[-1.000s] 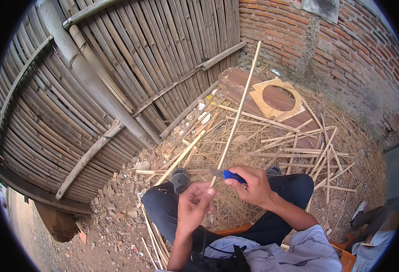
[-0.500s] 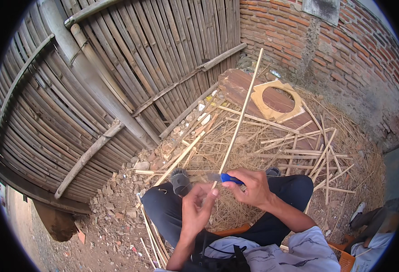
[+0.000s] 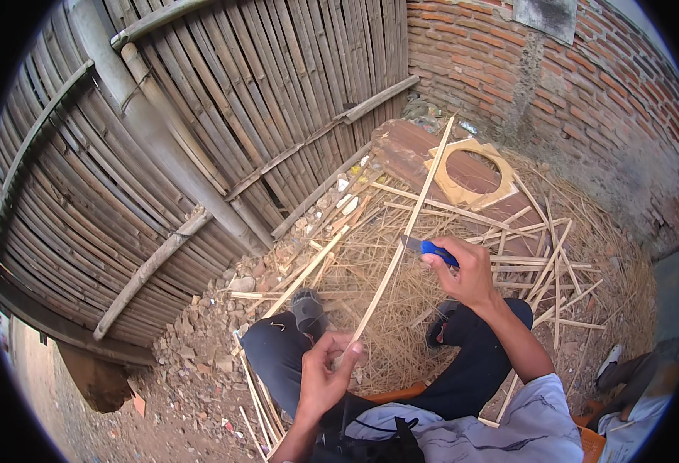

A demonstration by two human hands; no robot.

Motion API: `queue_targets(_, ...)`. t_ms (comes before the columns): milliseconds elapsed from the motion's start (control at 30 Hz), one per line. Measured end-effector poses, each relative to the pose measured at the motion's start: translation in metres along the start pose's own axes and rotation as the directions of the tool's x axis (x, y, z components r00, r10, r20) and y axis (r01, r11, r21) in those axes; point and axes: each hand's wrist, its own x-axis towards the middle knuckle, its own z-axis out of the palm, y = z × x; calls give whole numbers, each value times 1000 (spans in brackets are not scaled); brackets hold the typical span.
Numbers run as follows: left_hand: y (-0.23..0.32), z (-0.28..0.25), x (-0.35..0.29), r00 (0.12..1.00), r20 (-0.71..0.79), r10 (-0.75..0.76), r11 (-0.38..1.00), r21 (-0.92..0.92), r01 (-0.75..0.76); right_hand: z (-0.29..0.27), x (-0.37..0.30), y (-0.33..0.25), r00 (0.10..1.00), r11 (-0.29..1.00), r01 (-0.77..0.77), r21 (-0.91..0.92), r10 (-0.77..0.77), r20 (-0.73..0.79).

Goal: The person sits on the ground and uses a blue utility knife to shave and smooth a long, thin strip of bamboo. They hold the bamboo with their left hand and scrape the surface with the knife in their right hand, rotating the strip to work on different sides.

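Observation:
A long, thin bamboo strip (image 3: 379, 299) slants from my lap up and away to the right. My left hand (image 3: 330, 369) pinches its near end between thumb and fingers. In my right hand (image 3: 463, 272) is a blue-handled utility knife (image 3: 439, 252), the fist wrapped round its handle. The knife's blade lies against the strip around its middle. Both hands are over my bent legs, the right one farther forward than the left. Thin shavings and straw-like scraps (image 3: 401, 332) cover the ground below the strip.
Loose bamboo strips (image 3: 544, 266) lie criss-crossed at the right; more strips (image 3: 258, 401) lie beside my left leg. A board with a round hole (image 3: 443, 181) rests on a brown panel (image 3: 401, 147). A bamboo fence (image 3: 293, 100) and brick wall (image 3: 494, 58) enclose the corner. Another person (image 3: 640, 386) sits at right.
My right hand has moved the knife forward and right along the strip, away from my left hand. The left hand and strip have drawn back toward me.

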Motion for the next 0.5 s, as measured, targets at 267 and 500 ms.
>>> queue_targets(267, -1, -13, -16, 999, 24, -40, 999, -23, 40, -23, 40, 45, 995, 994, -5, -112, -6, -100)
queue_targets(500, -12, -29, -21, 1000, 6, -30, 999, 32, 29, -48, 103, 104, 949, 966, -220, -134, 181, -257)
